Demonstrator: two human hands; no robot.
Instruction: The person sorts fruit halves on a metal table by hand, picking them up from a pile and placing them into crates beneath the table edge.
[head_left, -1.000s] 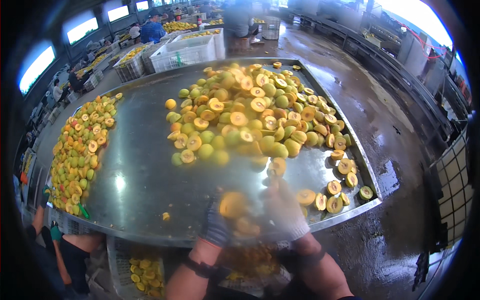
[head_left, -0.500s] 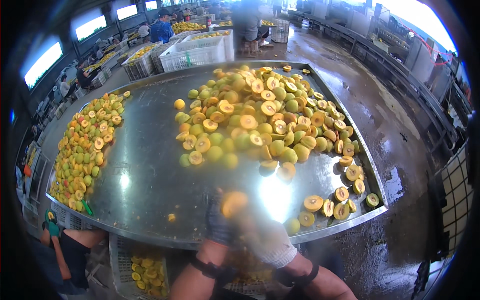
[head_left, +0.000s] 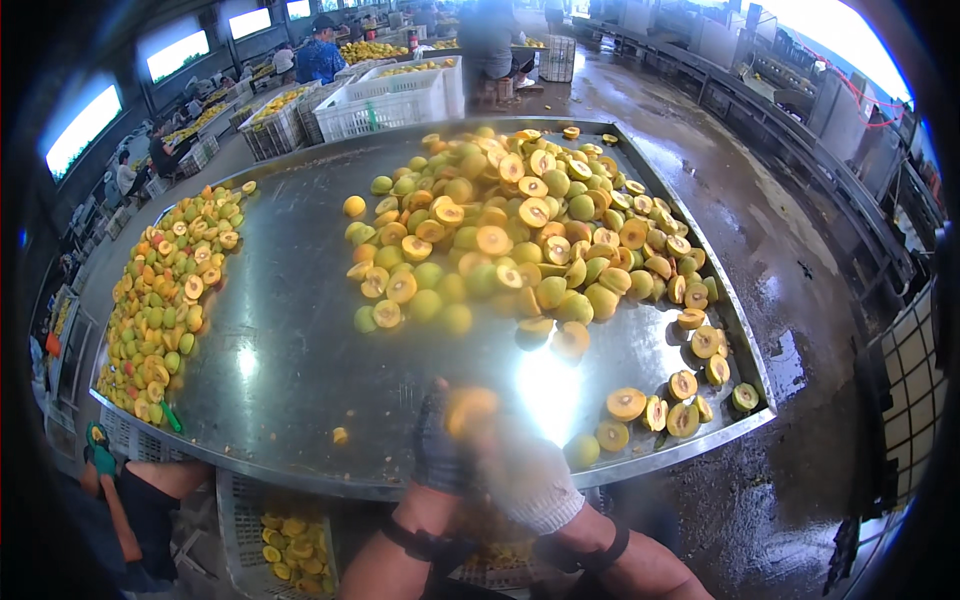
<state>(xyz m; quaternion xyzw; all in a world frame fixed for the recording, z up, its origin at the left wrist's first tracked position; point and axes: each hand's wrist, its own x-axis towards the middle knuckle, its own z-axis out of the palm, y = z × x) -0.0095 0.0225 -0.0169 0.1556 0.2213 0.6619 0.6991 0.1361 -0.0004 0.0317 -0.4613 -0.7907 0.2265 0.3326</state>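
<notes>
In front of my body, over the near edge of a metal table (head_left: 310,400), my hands are close together. My left hand (head_left: 438,440), in a dark glove, is closed around a yellow-orange stone fruit (head_left: 470,410), its thumb pointing up. Against it, at the right, is my right hand (head_left: 535,485) in a white knitted glove. A hazy smear in the picture hides its fingers and anything in them. Beyond lies a big heap of halved stone fruit (head_left: 560,230), yellow-green outside with brown centres. Several loose halves (head_left: 627,404) are scattered to the right of my hands.
Another fruit pile (head_left: 160,310) covers the table's left end, with a green-handled tool (head_left: 172,418) beside it. A crate of fruit (head_left: 232,540) stands below the near edge. At left is another person's green-gloved hand (head_left: 103,455). White crates (head_left: 390,105) stand behind the table; the floor (head_left: 700,530) looks wet.
The whole view has shifted very slightly. My hands stay together around the same stone fruit, the right one a little lower and turned slightly. The heaps look the same.
</notes>
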